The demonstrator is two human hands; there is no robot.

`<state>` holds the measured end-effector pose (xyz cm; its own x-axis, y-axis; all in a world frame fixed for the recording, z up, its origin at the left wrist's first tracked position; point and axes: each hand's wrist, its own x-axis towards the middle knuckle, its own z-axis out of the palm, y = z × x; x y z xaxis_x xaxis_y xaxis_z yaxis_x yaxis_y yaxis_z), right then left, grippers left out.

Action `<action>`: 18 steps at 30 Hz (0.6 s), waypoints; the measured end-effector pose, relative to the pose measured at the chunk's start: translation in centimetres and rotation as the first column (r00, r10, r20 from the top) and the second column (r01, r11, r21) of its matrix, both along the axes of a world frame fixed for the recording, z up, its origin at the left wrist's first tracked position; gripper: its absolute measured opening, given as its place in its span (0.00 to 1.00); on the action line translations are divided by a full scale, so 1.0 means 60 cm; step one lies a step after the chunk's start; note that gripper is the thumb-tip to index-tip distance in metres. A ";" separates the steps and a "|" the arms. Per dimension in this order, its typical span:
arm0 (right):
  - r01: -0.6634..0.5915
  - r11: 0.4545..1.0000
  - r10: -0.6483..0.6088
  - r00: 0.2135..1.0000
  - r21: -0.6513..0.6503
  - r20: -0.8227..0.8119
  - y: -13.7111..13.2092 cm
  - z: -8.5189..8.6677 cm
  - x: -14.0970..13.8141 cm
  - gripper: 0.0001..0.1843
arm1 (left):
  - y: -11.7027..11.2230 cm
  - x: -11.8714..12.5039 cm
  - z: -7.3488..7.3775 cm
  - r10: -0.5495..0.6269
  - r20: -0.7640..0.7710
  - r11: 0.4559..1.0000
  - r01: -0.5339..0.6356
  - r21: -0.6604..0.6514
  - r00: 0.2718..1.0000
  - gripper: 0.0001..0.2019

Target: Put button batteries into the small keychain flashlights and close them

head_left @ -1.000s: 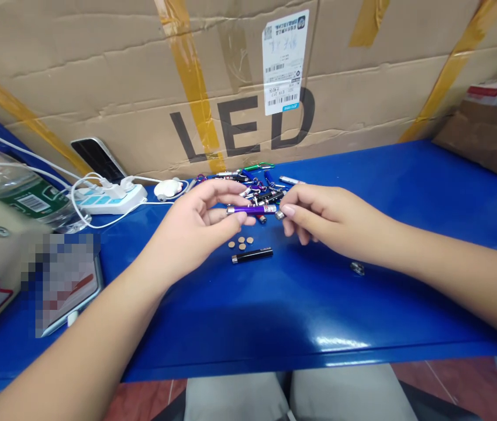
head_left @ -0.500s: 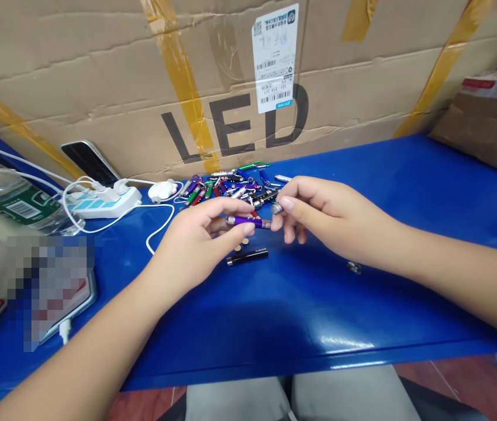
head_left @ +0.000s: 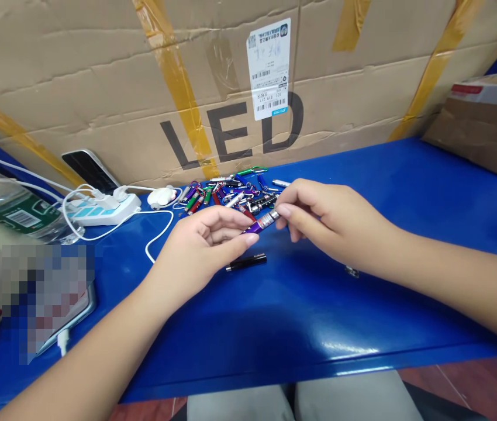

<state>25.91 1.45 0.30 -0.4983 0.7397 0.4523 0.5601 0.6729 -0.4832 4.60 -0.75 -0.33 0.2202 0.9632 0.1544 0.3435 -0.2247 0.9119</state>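
Note:
My left hand [head_left: 207,245] pinches a small purple keychain penlight [head_left: 255,228] between thumb and fingers, tilted up toward the right. My right hand [head_left: 318,216] grips the silver cap [head_left: 275,214] at the penlight's upper right end, and the cap touches the body. Whether it is screwed on I cannot tell. Just below the hands lies a black penlight tube [head_left: 247,262] on the blue table [head_left: 275,327]. Behind the hands is a loose pile of similar penlights [head_left: 235,193] in several colours, many with clips.
A large cardboard box [head_left: 112,70] backs the table. To the left are a white power strip [head_left: 103,209] with cables, a plastic bottle [head_left: 24,213] and a phone [head_left: 84,307]. A small metal piece [head_left: 352,271] lies below my right wrist. Another carton [head_left: 485,128] stands at right.
My right hand has brought the silver cap against the end of the purple penlight. The penlight has tilted upward to the right. Small round pieces seen on the table before are now hidden.

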 end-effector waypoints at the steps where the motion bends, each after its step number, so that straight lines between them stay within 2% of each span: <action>1: 0.004 0.999 -0.007 0.999 0.052 0.051 0.001 0.001 0.001 0.12 | -0.002 0.001 0.001 0.001 0.002 1.000 -0.001 -0.002 1.000 0.16; 4: 0.010 0.988 -0.034 0.988 0.156 0.152 0.000 0.006 0.003 0.13 | -0.010 0.007 0.001 0.030 -0.014 0.999 -0.029 0.041 0.999 0.15; 7: 0.018 0.991 -0.037 0.989 0.129 0.141 -0.003 0.008 0.002 0.12 | -0.014 0.008 0.003 0.061 -0.111 0.971 -0.033 0.237 0.992 0.10; 10: 0.001 0.999 0.002 0.999 -0.051 0.050 -0.007 0.007 0.001 0.13 | -0.017 0.004 0.007 0.108 -0.252 0.863 0.035 0.505 0.962 0.03; 12: -0.042 0.974 0.037 0.999 -0.224 -0.028 -0.011 0.006 0.001 0.15 | -0.020 0.000 0.011 0.155 -0.324 0.810 0.067 0.582 0.933 0.03; 15: -0.089 0.915 0.047 0.992 -0.394 -0.113 -0.017 0.004 -0.002 0.16 | -0.024 -0.001 0.015 0.206 -0.382 0.793 0.075 0.605 0.901 0.04; 18: -0.086 0.914 0.040 0.992 -0.396 -0.124 -0.020 0.003 -0.005 0.16 | -0.022 0.001 0.015 0.203 -0.379 0.809 0.063 0.584 0.903 0.07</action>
<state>25.59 0.27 0.49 -0.5136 0.8389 0.1801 0.4507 0.4424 -0.7753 4.68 -2.07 0.57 0.3253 0.7391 0.5899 0.6841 -0.6146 0.3928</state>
